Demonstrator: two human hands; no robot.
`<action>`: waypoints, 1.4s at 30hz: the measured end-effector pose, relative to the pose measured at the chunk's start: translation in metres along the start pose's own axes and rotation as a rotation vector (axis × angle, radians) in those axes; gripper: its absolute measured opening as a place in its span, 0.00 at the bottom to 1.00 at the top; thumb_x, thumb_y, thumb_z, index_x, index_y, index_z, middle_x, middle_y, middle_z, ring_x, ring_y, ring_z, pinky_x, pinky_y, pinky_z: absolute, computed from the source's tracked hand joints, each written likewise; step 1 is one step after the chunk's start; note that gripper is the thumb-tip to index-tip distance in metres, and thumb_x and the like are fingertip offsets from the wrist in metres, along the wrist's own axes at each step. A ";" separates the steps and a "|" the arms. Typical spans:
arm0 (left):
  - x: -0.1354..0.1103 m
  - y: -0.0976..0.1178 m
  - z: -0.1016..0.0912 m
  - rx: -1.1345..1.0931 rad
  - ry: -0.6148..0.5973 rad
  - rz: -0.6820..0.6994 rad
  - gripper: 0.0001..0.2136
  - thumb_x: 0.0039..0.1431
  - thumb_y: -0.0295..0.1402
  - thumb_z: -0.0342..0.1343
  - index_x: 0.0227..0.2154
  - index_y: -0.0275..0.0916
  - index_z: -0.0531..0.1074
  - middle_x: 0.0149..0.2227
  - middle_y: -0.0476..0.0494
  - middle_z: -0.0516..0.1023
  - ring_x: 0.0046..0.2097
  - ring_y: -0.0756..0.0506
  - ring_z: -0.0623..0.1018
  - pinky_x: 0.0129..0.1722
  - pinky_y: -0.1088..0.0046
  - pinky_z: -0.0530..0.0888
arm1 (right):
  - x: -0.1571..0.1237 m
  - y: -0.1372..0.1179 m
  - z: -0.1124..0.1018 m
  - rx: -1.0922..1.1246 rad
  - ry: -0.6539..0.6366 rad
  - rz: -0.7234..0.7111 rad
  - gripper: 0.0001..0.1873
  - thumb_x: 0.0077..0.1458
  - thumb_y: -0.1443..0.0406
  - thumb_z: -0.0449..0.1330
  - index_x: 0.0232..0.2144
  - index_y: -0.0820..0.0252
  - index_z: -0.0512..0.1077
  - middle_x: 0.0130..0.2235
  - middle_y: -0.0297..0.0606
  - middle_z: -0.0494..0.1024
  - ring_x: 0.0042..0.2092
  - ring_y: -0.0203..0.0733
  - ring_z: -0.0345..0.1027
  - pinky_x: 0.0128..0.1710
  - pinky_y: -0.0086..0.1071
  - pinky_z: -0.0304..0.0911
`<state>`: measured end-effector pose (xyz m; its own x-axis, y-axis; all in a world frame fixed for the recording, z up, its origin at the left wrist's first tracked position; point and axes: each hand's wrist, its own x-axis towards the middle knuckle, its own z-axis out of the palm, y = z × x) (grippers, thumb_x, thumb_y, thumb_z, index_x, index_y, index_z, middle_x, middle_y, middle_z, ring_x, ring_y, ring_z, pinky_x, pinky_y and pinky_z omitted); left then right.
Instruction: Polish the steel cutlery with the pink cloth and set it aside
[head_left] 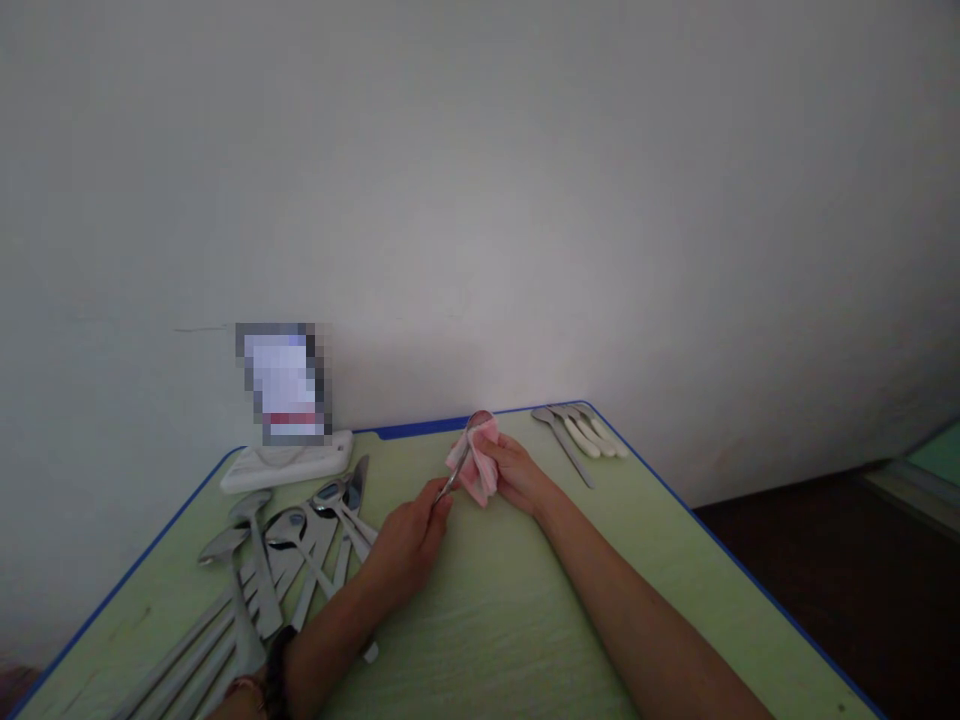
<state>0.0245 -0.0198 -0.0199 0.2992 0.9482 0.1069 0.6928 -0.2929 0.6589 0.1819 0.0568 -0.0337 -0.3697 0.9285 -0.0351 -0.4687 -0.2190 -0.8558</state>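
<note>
My left hand (415, 533) is closed round the handle of a metal spoon (454, 474), which points up and away from me. Around the spoon's bowl end, my right hand (516, 474) grips a folded pink cloth (478, 465). The cloth touches the spoon, and the top of the bowl shows above it. Left of my left forearm lies a loose pile of cutlery, with several large spoons (287, 526) and a knife (360, 482) among it. My forearm hides part of that pile.
At the table's far right corner, several spoons with white handles (581, 437) lie side by side with a plain metal spoon (562, 445). A blurred-out phone-like screen (281, 385) stands on a white slab (289, 465) at the back left. The green table (495, 640) meets a wall (487, 200).
</note>
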 end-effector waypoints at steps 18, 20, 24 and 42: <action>0.001 -0.001 -0.002 -0.316 0.025 -0.046 0.24 0.59 0.41 0.39 0.53 0.31 0.62 0.18 0.55 0.52 0.22 0.52 0.57 0.22 0.78 0.55 | 0.010 0.000 -0.006 0.159 0.222 -0.156 0.16 0.44 0.55 0.62 0.33 0.61 0.72 0.31 0.37 0.77 0.29 0.35 0.68 0.25 0.27 0.62; 0.001 0.000 -0.002 -0.315 0.032 -0.054 0.24 0.59 0.41 0.39 0.53 0.31 0.63 0.18 0.55 0.53 0.22 0.52 0.58 0.22 0.78 0.56 | 0.009 0.000 -0.006 0.112 0.177 -0.134 0.16 0.44 0.56 0.63 0.32 0.62 0.73 0.32 0.38 0.77 0.29 0.33 0.68 0.26 0.26 0.62; 0.000 -0.002 -0.002 -0.283 0.044 -0.059 0.24 0.58 0.41 0.40 0.53 0.31 0.64 0.17 0.56 0.52 0.21 0.52 0.57 0.21 0.78 0.56 | 0.005 0.000 -0.005 0.030 0.129 -0.111 0.15 0.41 0.59 0.65 0.32 0.61 0.73 0.31 0.36 0.77 0.28 0.32 0.66 0.26 0.25 0.61; -0.001 0.000 0.001 -0.041 -0.044 0.018 0.22 0.60 0.38 0.39 0.57 0.41 0.55 0.37 0.43 0.78 0.37 0.43 0.76 0.39 0.70 0.68 | 0.006 -0.001 -0.002 -0.012 0.163 -0.130 0.17 0.43 0.54 0.62 0.30 0.62 0.73 0.28 0.38 0.76 0.26 0.34 0.66 0.24 0.26 0.58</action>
<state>0.0253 -0.0212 -0.0209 0.3405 0.9362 0.0869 0.6598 -0.3038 0.6873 0.1821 0.0632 -0.0344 -0.1718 0.9851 -0.0060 -0.4943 -0.0915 -0.8644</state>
